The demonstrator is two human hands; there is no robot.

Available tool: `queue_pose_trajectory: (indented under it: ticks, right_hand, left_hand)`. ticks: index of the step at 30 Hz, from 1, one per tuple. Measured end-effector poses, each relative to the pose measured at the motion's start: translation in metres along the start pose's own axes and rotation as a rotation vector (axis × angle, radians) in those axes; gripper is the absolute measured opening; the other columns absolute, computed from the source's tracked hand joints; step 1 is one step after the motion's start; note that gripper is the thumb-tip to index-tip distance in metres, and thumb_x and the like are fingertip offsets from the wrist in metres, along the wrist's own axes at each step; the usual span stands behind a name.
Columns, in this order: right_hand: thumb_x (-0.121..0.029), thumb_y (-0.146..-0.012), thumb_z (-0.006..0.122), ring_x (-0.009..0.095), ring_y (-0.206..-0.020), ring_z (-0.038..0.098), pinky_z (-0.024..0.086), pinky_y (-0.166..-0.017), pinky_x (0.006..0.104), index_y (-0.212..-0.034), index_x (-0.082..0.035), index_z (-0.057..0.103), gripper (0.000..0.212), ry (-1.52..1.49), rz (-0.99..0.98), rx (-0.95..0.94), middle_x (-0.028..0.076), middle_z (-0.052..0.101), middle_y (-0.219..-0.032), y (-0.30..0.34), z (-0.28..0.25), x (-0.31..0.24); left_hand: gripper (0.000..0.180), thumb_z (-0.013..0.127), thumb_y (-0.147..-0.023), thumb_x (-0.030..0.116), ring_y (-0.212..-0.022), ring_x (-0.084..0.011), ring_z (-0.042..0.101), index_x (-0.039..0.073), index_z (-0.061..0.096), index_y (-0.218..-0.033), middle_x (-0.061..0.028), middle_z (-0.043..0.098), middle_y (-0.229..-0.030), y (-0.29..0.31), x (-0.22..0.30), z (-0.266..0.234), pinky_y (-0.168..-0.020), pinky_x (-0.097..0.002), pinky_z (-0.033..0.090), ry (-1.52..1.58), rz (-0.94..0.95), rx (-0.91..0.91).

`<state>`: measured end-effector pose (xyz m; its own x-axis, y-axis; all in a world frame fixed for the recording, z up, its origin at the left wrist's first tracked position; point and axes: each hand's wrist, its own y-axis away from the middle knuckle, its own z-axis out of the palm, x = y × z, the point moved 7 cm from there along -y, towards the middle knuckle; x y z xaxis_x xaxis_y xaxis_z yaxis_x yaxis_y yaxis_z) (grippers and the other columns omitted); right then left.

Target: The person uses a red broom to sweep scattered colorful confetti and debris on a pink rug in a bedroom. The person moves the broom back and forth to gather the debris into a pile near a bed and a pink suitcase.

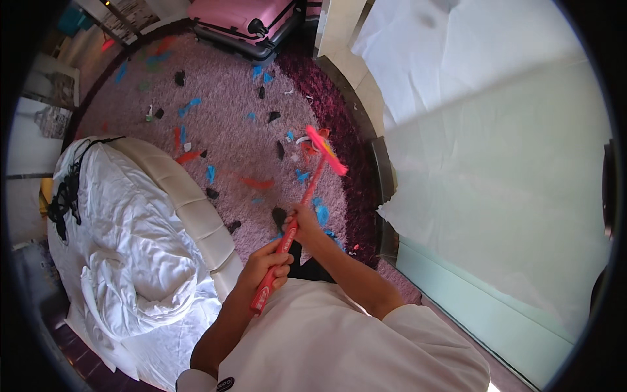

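Observation:
I hold a red broom [309,188] by its handle with both hands. My left hand [264,264] is wrapped round the lower, thicker part of the handle, close to my body. Further up, my right hand [303,223] is closed round the handle too. The bright pink-red head [326,150] of the broom is at the far end, over the right side of the purple carpet [228,144]. Close to the head are an orange-red scrap [308,151], white bits and a blue scrap [302,176]. The bristles' contact with the carpet cannot be made out.
Many black, blue and red scraps lie scattered over the carpet. A bed with rumpled white sheets [140,248] and a padded cream edge [202,222] stands at the left. At the far side is a pink suitcase [245,19]. White sheeting [483,130] covers something large at the right.

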<state>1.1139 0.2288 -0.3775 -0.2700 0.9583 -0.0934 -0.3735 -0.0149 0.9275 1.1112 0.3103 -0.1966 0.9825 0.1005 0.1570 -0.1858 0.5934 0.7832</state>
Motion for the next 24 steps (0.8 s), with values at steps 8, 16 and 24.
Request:
queue_pose_trajectory:
  ticks: [8,16,24]
  right_hand:
    - [-0.018,-0.08,0.051,0.016,-0.046,0.042,0.036,-0.04,0.031,-0.071,-0.01,0.039,0.017,-0.005,0.037,0.187,0.003,0.04,-0.057,-0.092,-0.09,-0.023]
    - [-0.017,-0.082,0.048,0.01,-0.041,0.038,0.032,-0.039,0.0254,-0.065,-0.012,0.041,0.02,0.006,0.085,-0.065,-0.001,0.038,-0.051,-0.072,0.027,0.02]
    - [-0.019,-0.083,0.05,0.009,-0.042,0.04,0.032,-0.04,0.0261,-0.064,-0.013,0.039,0.022,0.117,-0.047,-0.023,-0.002,0.039,-0.053,-0.029,0.043,-0.062]
  left_hand:
    - [0.032,0.049,-0.081,0.005,-0.049,-0.0043,0.041,0.001,0.041,-0.112,-0.006,0.046,-0.076,-0.089,-0.024,-0.027,-0.034,-0.0172,0.035,-0.039,-0.149,-0.054]
    - [0.043,0.05,-0.079,0.003,-0.048,-0.0064,0.045,0.002,0.037,-0.12,-0.0046,0.046,-0.073,-0.014,0.041,-0.025,-0.034,-0.0206,0.037,-0.288,0.066,0.154]
    - [0.04,0.05,-0.081,0.005,-0.047,-0.0071,0.045,0.002,0.037,-0.119,-0.0077,0.046,-0.077,-0.049,0.042,0.007,-0.034,-0.0204,0.037,-0.134,0.112,0.0]
